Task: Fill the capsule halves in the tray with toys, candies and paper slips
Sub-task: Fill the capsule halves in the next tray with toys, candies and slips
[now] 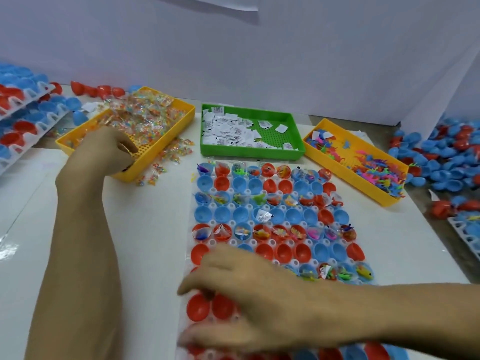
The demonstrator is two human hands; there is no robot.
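Head view: left hand grasps candies; right hand, fingers curled, contents unclear, hovers over capsule halves and could knock them askew.

Your tray of capsule halves lies in the middle of the tabletop. Behind it you have three bins: the candy bin toward the left edge, the paper slip bin in the middle, the toy bin toward the right edge.

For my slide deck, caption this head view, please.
Left hand reaches into candy bin; right hand hovers over capsule tray.
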